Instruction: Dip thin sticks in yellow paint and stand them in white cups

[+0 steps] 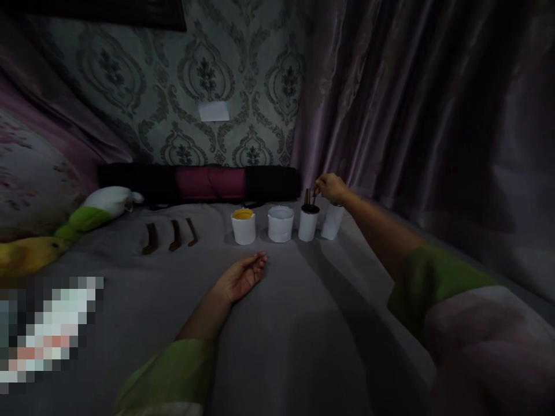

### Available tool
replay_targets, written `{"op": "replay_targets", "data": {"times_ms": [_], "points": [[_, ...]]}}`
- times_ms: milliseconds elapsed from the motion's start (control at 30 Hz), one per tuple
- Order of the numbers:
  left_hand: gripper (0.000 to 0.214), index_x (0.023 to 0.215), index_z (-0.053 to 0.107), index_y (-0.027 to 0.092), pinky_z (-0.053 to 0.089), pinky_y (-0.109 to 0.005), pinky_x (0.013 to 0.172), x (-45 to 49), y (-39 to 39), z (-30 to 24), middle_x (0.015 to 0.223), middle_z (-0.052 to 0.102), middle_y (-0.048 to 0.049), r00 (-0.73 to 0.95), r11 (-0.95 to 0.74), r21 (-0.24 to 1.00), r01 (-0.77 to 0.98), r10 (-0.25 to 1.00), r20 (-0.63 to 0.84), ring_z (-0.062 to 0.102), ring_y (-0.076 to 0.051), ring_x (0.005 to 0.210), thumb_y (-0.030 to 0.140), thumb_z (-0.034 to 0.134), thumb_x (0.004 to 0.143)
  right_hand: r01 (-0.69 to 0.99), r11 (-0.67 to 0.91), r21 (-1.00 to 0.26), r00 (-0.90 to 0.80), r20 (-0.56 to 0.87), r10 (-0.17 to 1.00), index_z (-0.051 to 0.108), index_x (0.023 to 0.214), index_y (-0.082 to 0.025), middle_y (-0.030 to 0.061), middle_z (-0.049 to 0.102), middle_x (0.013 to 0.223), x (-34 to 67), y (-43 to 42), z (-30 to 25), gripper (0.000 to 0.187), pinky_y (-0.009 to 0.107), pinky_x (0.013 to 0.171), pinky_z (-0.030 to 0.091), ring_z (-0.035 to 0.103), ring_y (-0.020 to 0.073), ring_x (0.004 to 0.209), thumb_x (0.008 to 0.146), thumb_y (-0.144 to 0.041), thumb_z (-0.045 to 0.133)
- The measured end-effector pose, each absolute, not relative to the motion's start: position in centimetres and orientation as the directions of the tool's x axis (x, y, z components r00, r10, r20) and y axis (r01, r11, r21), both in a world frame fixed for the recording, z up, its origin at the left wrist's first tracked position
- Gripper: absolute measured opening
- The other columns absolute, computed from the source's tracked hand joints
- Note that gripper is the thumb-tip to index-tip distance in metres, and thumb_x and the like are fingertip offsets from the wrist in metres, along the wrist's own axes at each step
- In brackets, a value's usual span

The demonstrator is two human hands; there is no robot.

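My right hand (331, 188) is closed in a pinch on the upper end of a thin brown stick (314, 200), whose lower end is inside a white cup (307, 225) with a dark inside. Two or so more brown sticks (307, 196) stand in that cup. Under my right wrist is another white cup (331, 224), its top partly covered. To the left are a white tub with a pale inside (280, 226) and a white tub with yellow inside (244, 228). My left hand (243, 277) rests on the grey sheet before the tubs, palm turned up, fingers loosely bent, holding nothing.
Three dark, bent-ended tools (174, 236) lie on the grey sheet (277, 358) at the left. Behind stretches a black and maroon roll (210, 184) along the patterned wall. A plush toy (93, 211) lies far left. Curtains (368, 104) hang at the right.
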State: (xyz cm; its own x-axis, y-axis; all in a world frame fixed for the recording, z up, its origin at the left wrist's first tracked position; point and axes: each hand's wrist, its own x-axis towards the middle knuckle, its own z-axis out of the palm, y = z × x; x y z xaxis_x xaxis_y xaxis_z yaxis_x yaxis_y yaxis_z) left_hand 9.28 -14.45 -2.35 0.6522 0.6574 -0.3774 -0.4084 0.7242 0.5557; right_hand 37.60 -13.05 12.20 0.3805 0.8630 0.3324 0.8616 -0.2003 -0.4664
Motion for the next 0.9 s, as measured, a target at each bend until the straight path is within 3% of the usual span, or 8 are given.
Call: {"op": "replay_targets", "data": {"times_ms": [367,900], "points": [[0.015,0.086,0.059,0.005,0.049,-0.017,0.052,9.2,-14.3,-2.5,0.075,0.062,-0.0096,0.659,0.721,0.56,-0.409,0.657,-0.366,0.058,-0.009,0.059,0.005,0.044,0.081,0.9,-0.213,-0.38,0.34,0.309,0.888,0.059,0.075,-0.014,0.0051,0.065,0.073,37.4,-12.8,11.3,0.023,0.019,0.054,0.039,0.053,0.0091,0.056,0.083,-0.016,0.038],[0.016,0.089,0.058,0.005,0.049,-0.017,0.052,9.2,-14.4,-2.5,0.075,0.062,-0.0097,0.659,0.728,0.551,-0.409,0.653,-0.374,0.059,-0.009,0.06,0.005,0.044,0.082,0.893,-0.243,-0.38,0.363,0.287,0.886,0.059,0.07,-0.014,0.0054,0.064,0.072,36.7,-13.0,11.3,0.024,0.018,0.056,0.041,0.054,0.0093,0.057,0.083,-0.016,0.039]]}}
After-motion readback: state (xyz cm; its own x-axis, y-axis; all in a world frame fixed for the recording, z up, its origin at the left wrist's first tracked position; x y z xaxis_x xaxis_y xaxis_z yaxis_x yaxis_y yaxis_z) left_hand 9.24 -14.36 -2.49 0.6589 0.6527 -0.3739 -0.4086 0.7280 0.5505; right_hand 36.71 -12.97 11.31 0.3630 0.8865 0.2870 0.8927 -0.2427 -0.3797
